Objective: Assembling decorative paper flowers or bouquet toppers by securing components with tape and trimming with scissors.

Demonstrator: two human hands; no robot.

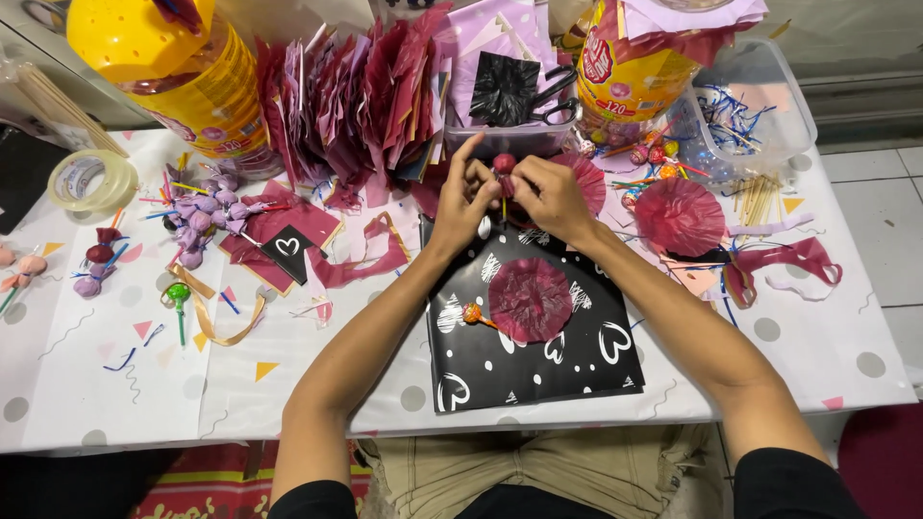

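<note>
Khaki trousers (538,471) of the seated person fill the lower edge, just below the tabletop (115,384) with its dotted white cover. Black patterned sheet (538,356) lies directly ahead — on it rests a pleated maroon paper disc (530,300) with an orange lollipop (472,313) at its left rim. Above the sheet, left hand (463,197) and right hand (551,197) meet, fingers pinched narrowly around a maroon-wrapped lollipop (504,164) held upright over the sheet's far edge. Second paper disc (680,215) lies to the right; purple-wrapped lollipops (200,216) cluster at the left — near a tape roll (93,180).
</note>
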